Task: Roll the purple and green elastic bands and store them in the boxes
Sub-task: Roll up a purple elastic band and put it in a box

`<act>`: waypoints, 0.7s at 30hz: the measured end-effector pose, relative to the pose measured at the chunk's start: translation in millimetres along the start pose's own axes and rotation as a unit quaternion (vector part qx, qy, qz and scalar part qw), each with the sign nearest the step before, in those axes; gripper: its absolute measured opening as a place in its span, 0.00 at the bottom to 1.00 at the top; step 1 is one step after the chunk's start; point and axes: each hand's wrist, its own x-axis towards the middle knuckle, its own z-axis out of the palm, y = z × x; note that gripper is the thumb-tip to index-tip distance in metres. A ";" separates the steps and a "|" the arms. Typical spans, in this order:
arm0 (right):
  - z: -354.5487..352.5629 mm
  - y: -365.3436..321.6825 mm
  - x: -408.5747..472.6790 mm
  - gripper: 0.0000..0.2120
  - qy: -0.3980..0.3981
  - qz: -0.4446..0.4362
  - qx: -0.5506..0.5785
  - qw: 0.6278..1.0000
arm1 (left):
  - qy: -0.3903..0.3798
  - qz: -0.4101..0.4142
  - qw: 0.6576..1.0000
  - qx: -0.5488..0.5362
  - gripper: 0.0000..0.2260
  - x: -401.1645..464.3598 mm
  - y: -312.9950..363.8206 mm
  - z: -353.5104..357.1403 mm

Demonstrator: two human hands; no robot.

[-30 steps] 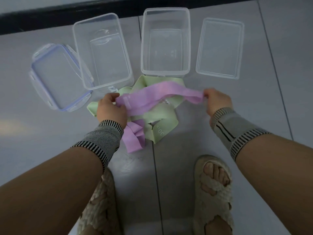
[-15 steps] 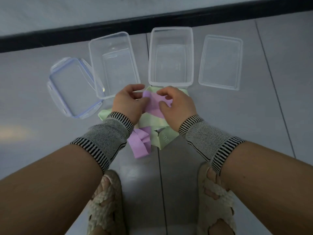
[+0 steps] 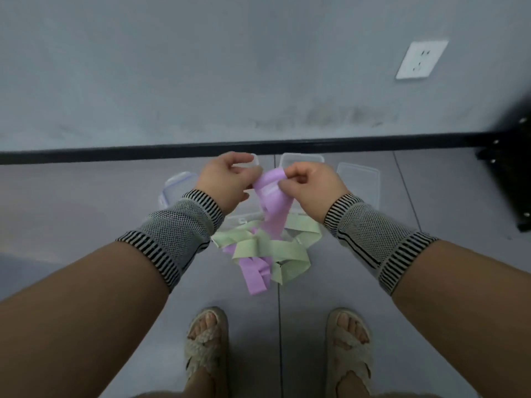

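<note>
The purple elastic band (image 3: 274, 208) is lifted off the floor. My left hand (image 3: 227, 182) and my right hand (image 3: 309, 186) pinch its upper end between them, fingers curled. The rest of it hangs down to a purple heap on the tiles. Under it lies the green elastic band (image 3: 273, 248), loose and tangled with the purple one. The two clear boxes are mostly hidden behind my hands; only the right box's far rim (image 3: 301, 158) and the left box's near edge (image 3: 244, 219) show.
A clear lid with blue clips (image 3: 175, 186) lies left of the boxes, a plain clear lid (image 3: 359, 182) right of them. A black skirting runs along the grey wall behind. A black metal frame (image 3: 511, 173) stands at right. My sandalled feet are below.
Both hands have risen from the floor with the purple band's end, still close together. The camera has tilted up, so the wall and socket now show.
</note>
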 end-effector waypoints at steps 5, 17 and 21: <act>-16.3 -53.0 -45.2 0.06 0.018 -0.027 0.018 0.999 | 0.018 0.043 0.996 -0.083 0.08 -60.6 50.0 -9.9; -21.8 -98.4 -117.4 0.17 0.118 -0.006 0.153 0.981 | 0.129 0.174 0.975 -0.046 0.08 -152.0 67.7 -21.1; -7.0 -97.5 -127.8 0.09 0.088 0.026 0.220 0.971 | 0.051 0.197 0.979 -0.002 0.10 -164.7 55.8 -16.9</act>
